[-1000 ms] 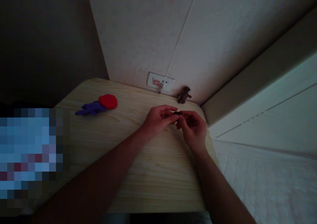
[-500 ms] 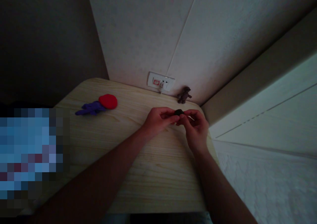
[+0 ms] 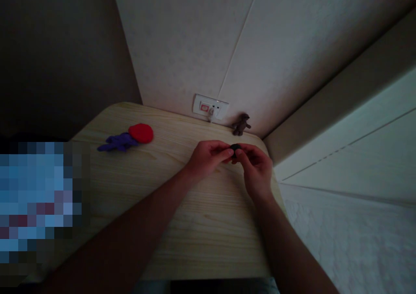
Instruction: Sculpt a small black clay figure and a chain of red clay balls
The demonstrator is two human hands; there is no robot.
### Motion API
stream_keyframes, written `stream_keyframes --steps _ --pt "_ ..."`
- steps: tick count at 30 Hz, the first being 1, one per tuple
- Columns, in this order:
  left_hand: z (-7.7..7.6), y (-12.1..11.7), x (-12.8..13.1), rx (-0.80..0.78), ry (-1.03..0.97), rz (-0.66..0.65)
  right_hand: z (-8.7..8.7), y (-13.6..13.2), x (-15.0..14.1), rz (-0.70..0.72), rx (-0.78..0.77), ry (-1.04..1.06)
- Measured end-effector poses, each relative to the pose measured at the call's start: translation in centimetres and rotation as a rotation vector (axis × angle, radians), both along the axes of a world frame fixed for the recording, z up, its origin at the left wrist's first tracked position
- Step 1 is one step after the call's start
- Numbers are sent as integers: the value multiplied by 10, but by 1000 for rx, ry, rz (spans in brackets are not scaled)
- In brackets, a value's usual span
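Note:
Between my fingertips is a small black lump (image 3: 235, 147), possibly modelling clay. My left hand (image 3: 209, 156) pinches it from the left with thumb and fingers. From the right, my right hand (image 3: 258, 166) grips the same lump, its thumb pressed on the near side. Both hands hover close over the wooden tabletop (image 3: 182, 224), and the fingers partly hide the lump. Behind them, against the wall, stands a small brown bear-like figure (image 3: 241, 124). Farther left lie a flat red disc (image 3: 141, 133) and a knobbly purple piece (image 3: 118, 142), touching each other.
A wall socket (image 3: 210, 107) with a clear plug sits just above the table's back edge. A pale cabinet-like panel (image 3: 351, 142) borders the right side, with a white quilted surface (image 3: 351, 242) below. A blurred-out blue patch covers the lower left.
My right thumb and fingers have shifted slightly on the black lump, and more of it shows between the thumbs. The figures on the table stay where they were.

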State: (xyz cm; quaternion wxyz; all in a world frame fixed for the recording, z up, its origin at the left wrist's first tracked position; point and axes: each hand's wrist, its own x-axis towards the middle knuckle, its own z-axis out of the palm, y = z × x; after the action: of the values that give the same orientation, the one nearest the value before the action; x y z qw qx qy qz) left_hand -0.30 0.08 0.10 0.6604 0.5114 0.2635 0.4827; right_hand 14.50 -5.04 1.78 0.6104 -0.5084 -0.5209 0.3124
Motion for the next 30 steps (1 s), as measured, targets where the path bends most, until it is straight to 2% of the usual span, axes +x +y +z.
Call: stream_keyframes --steps 7,17,21,26,30 --pt "2 -1 -1 -59 -56 -9 -2 2 1 42 -33 3" --pt "7 -5 -1 -185 -82 -24 -1 0 3 17 -29 -111" --pt "9 -5 -3 -203 -101 25 -2 -1 3 5 -57 -87" --pt "5 -3 0 -204 -189 50 -5 -1 4 113 -85 -78" --pt "8 -8 3 -222 -272 -12 -4 -3 2 190 -92 -69"
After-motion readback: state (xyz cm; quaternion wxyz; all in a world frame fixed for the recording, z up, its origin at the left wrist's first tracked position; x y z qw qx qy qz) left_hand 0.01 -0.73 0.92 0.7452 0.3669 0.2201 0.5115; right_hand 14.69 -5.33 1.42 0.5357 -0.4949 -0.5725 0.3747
